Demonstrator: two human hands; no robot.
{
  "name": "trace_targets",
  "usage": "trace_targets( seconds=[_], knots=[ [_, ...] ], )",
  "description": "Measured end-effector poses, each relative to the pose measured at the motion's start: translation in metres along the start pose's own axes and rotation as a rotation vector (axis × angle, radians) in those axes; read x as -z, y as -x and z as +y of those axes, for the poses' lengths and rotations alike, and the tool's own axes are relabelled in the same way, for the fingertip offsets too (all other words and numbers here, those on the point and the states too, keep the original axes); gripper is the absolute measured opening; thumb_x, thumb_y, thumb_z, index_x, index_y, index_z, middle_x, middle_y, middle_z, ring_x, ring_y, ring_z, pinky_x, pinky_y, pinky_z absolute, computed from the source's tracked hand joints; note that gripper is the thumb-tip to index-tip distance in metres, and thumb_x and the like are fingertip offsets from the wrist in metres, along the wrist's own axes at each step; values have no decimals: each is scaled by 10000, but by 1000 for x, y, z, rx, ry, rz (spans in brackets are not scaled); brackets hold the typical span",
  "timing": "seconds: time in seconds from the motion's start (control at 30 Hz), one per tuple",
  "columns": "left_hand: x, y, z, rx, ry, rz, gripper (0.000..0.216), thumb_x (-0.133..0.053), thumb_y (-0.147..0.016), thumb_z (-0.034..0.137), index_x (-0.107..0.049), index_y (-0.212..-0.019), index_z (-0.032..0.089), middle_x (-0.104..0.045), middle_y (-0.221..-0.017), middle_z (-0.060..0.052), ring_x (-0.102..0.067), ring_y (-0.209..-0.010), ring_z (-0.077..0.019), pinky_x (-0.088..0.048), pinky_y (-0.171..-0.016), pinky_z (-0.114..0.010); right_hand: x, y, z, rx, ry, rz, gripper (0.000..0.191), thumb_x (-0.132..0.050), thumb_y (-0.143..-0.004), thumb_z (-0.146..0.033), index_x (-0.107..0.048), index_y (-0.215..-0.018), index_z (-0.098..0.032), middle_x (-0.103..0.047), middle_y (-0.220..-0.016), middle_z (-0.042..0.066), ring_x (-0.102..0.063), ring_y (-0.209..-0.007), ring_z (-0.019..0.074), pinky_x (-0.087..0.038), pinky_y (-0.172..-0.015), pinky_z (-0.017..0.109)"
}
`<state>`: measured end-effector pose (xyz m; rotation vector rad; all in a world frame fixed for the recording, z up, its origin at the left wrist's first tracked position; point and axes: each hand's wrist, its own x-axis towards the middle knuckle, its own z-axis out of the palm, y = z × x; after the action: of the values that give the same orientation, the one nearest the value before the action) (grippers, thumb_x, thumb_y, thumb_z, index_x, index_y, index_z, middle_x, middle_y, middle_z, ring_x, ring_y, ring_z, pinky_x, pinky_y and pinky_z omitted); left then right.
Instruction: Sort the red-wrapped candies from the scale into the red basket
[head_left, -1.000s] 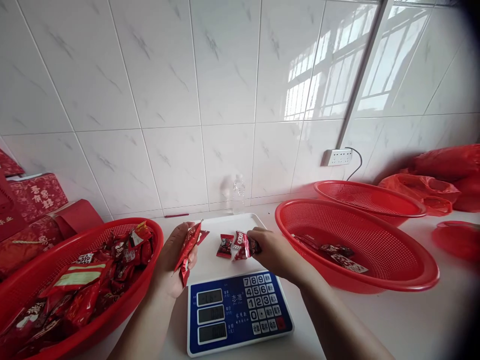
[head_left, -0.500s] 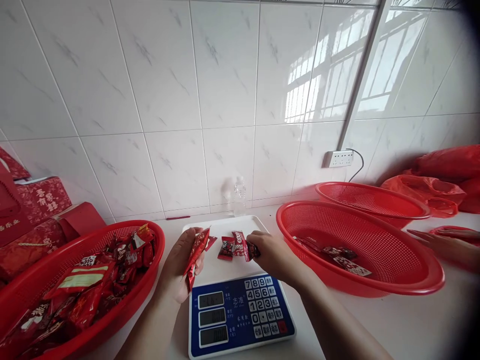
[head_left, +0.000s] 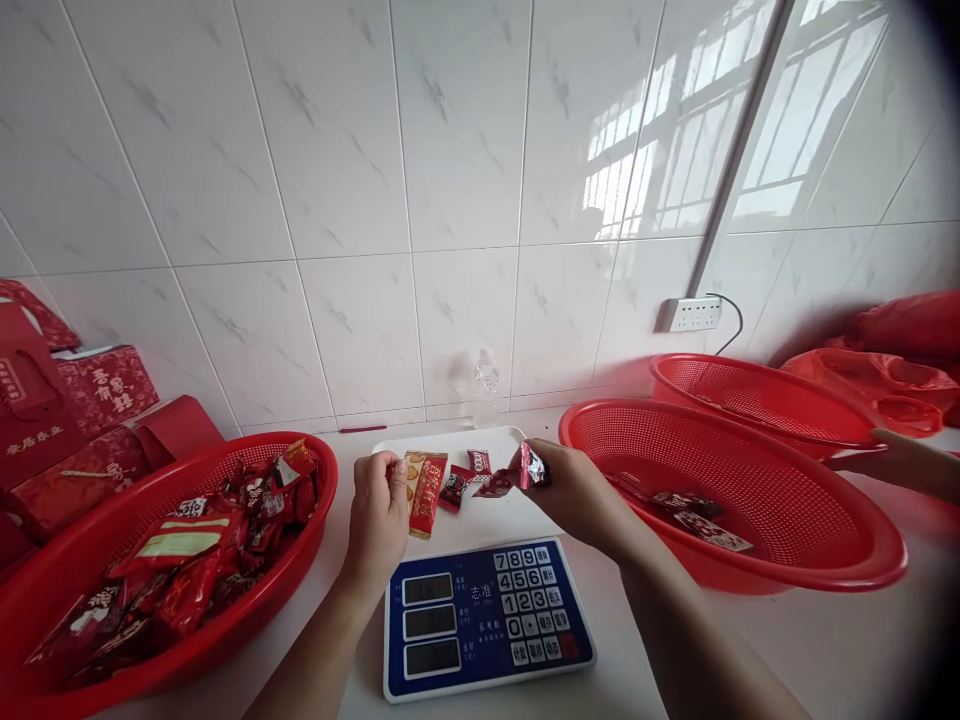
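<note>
My left hand [head_left: 381,505] pinches a red and gold snack packet [head_left: 426,492] above the left part of the scale's white pan. Over the pan's right side, my right hand [head_left: 574,490] is closed on small wrapped snacks [head_left: 534,466], dark and red ones poking out between the fingers. A few more small red packets [head_left: 455,488] lie on the pan between my hands. The digital scale [head_left: 491,620] has a blue panel with number keys and three displays; their digits are too dim to read.
At left, a red basket [head_left: 322,490] holds many packets; red gift boxes [head_left: 112,390] stand behind it. On the right, a red basket [head_left: 825,560] holds a few packets, with another red basket [head_left: 750,375] behind. Another person's hand [head_left: 892,458] touches that one. A clear bottle [head_left: 486,385] stands by the wall.
My left hand has turned its packet so the printed front shows. My right hand has lifted snacks off the pan. The other person's hand has moved to the rear basket's rim.
</note>
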<state>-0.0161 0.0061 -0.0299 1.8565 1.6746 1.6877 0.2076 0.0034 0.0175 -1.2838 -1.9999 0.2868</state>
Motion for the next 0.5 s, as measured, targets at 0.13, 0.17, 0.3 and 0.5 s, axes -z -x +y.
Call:
trace_targets(
  seconds=[0.13,0.17,0.3,0.5],
  knots=[
    [-6,1,-10,28,-69,-46,170,-405,-887,398,-443,-834,241,-471,-877,-53,-551,-803,-221,-470,-714,-363,-2,3,-4,14,17,-12,133,-480,-700,-111,-446,-609,-202,-537,-619,-14,-436,-562,119,-275,-512,223],
    [-6,1,-11,36,-80,-57,181,-407,-886,411,-441,-828,243,-468,-871,-47,-553,-786,-217,-470,-694,-356,-3,3,-5,17,23,-12,137,-480,-694,-103,-445,-606,-202,-532,-614,-15,-429,-560,118,-269,-511,224],
    [0,-4,-14,63,-128,-73,201,-368,-907,408,-453,-829,244,-470,-867,-43,-564,-793,-205,-463,-669,-330,-1,4,-5,34,5,12,141,-482,-691,-88,-468,-607,-200,-540,-615,-17,-427,-549,112,-271,-509,223],
    [7,-10,-18,65,-192,-107,37,-440,-824,218,-447,-796,241,-479,-886,-28,-566,-754,-186,-450,-630,-309,-2,4,-6,11,-54,-11,113,-509,-714,-112,-576,-704,-203,-587,-658,-3,-499,-581,135,-313,-522,227]
  ],
)
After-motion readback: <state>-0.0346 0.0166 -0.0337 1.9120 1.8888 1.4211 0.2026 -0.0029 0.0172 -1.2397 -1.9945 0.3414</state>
